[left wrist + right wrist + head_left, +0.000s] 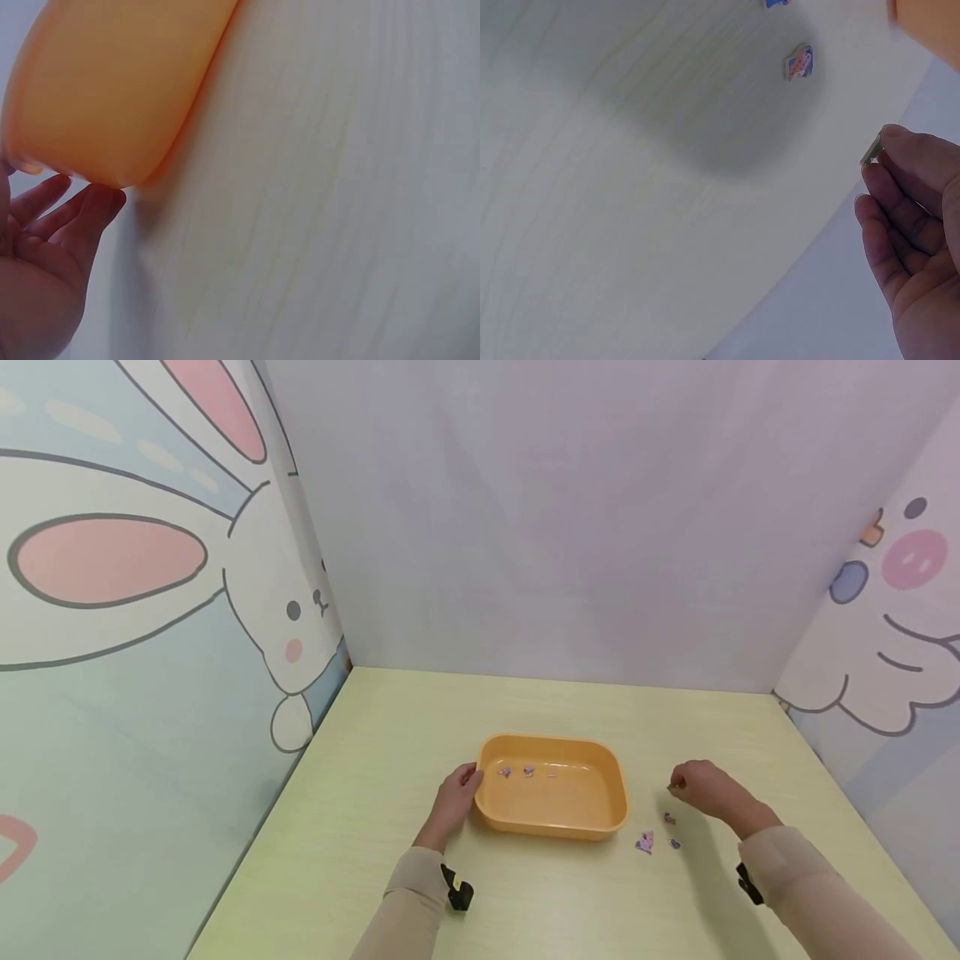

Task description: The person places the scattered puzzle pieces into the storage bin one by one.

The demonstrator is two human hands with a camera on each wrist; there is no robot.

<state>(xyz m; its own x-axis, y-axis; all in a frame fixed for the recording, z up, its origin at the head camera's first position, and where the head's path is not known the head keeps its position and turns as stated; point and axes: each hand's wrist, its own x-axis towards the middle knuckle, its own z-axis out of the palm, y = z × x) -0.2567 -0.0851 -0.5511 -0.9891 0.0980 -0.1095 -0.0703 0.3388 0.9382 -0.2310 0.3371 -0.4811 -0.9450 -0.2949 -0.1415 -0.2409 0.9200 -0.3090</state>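
My left hand (453, 802) grips the left end of an orange plastic tray (517, 824), with fingertips against its outer wall in the left wrist view. My right hand (708, 789) is raised a little above the table, right of the tray. Between its thumb and finger it pinches a small, thin flat piece (871, 150), seen edge-on in the right wrist view. Below that hand lie a small printed piece (669, 818), another small piece (674, 843) and a larger pinkish-purple piece (645, 842). Inside the tray, toward its back left, are small pieces (528, 771).
The pale yellow table (405, 710) meets a plain whitish wall (540, 527) at the back. Side walls with cartoon animals, a rabbit (277, 585) at the left, border the table. Black wrist devices (457, 889) sit at both sleeves.
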